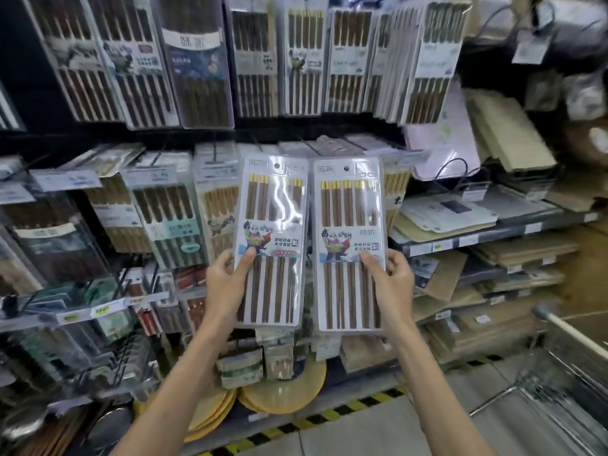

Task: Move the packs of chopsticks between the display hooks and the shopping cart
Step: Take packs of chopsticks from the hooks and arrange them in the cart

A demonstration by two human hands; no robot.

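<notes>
I hold two clear packs of brown chopsticks with gold tips upright, side by side, in front of the middle display row. My left hand (227,281) grips the left pack (271,225) at its left edge, thumb on the front. The right pack (350,232) is gripped at its right edge by my right hand (391,284), thumb also on the front. Each pack has a hang hole at the top; neither is on a hook that I can see. The wire shopping cart (566,383) stands at the lower right, below and to the right of my right hand.
Rows of hanging chopstick packs (197,60) fill the display above and behind my hands, with price tags (65,179) on the hooks. Shelves with cutting boards (506,258) lie to the right. Round mats (283,390) sit low, above black-and-yellow floor tape (329,419).
</notes>
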